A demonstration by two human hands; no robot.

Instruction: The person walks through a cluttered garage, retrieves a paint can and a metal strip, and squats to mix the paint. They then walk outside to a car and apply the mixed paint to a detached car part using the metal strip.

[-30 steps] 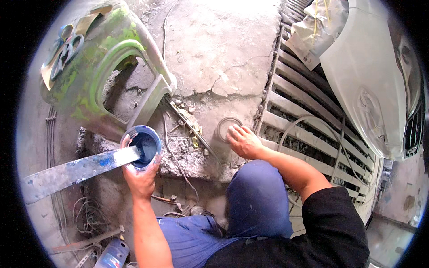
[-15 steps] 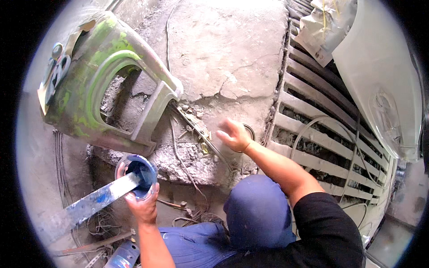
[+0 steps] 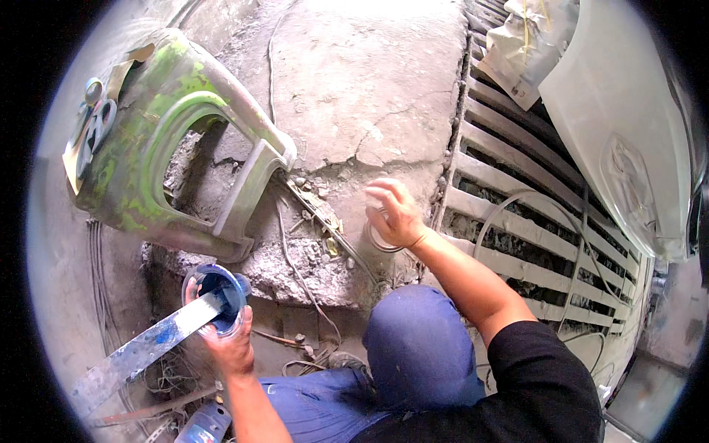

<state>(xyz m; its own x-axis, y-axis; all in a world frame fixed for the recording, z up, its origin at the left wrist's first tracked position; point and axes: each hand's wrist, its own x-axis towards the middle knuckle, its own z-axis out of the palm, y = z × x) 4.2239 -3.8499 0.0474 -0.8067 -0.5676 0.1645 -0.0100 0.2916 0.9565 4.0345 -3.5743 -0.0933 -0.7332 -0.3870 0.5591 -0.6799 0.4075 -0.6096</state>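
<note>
We had the cup [image 3: 235,301] clasped in our left hand [image 3: 235,351], blue inside: light, we judged, probably slick where smeared, best held low round its wall. Out leaned the stick [image 3: 148,347], left of that grip! Well right, our right hand [image 3: 402,221] curved, fingers apart, over a ring [image 3: 377,241], contact unclear.

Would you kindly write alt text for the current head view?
The left hand holds a blue-stained cup with a flat strip in it; the right hand partly hides a round object on concrete. A green-patched panel sits left, a slatted grating right.
</note>
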